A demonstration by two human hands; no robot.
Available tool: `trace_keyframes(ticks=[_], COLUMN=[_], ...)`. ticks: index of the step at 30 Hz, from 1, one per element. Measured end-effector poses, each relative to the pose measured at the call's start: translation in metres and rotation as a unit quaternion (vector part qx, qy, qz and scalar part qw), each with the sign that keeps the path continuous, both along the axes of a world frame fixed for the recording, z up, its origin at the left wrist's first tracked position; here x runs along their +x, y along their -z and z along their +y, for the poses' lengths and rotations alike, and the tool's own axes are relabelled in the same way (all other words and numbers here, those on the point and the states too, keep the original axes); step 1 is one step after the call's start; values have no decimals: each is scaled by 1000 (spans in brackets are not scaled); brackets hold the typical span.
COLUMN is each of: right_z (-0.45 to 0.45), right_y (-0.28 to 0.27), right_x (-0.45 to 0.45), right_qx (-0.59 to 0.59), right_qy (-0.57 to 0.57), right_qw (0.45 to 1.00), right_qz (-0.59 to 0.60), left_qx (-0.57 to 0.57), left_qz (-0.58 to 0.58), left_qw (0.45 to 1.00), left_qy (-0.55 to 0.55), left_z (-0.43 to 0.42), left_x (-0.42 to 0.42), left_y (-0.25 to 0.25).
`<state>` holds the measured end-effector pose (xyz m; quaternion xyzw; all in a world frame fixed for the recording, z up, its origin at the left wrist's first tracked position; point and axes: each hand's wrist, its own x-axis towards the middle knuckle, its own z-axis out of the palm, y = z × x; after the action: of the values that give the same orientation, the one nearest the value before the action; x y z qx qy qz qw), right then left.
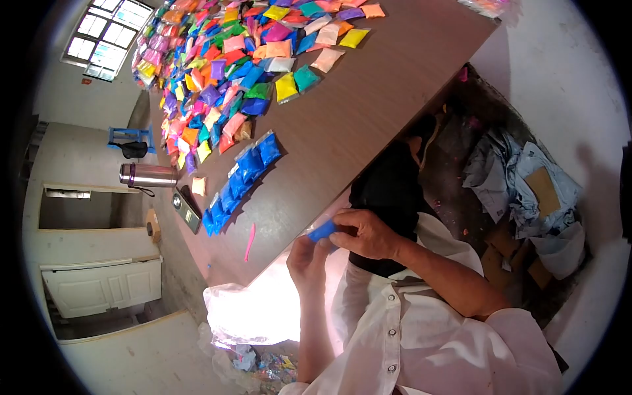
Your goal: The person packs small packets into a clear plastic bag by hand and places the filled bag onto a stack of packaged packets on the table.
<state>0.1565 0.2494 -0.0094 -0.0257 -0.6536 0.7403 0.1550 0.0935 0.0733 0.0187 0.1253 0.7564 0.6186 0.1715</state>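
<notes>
A small blue packet (322, 231) is pinched between my two hands, just off the near edge of the brown table (329, 145). My left hand (307, 258) has its fingertips on the packet's lower left end. From the right, my right hand (365, 234) grips the other end with thumb and fingers. On the table, a row of filled blue packets (239, 179) lies beyond my hands. A pink stick-like tool (250, 241) rests near the table edge, closer to my left hand.
A large heap of colourful packets (217, 72) covers the far part of the table. A metal flask (150, 175) and a dark box (186, 209) stand at the left edge. Crumpled plastic bags (526, 184) and cardboard lie on the floor at right.
</notes>
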Motion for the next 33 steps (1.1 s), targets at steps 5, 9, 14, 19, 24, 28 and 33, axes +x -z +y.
trace_keyframes(ticks=[5,9,14,19,24,28,33], right_z=[2,0,0,-3,1,4,0], right_y=[4,-10,-7,1,-4,-14,-1], right_x=[0,2,1,1,0,2,1], right_qx=[11,-70,-30,-48,-23,10,-87], right_qy=[-2,-33,-27,7,-21,-45,-61], right_qw=[1000,997,998,998,999,999,994], right_qz=[-11,-30,-49,-30,-37,-30,-15], left_qx=[51,60,35,28,8,-28,0], left_qz=[-71,-51,-8,-72,-48,0,-31], left_qw=[995,996,999,997,998,999,999], left_qy=[-40,-28,-28,4,28,30,33], left_z=[4,-1,-1,0,-5,-7,-6], left_x=[2,-1,0,3,3,2,3], left_y=[3,6,1,4,4,-1,8])
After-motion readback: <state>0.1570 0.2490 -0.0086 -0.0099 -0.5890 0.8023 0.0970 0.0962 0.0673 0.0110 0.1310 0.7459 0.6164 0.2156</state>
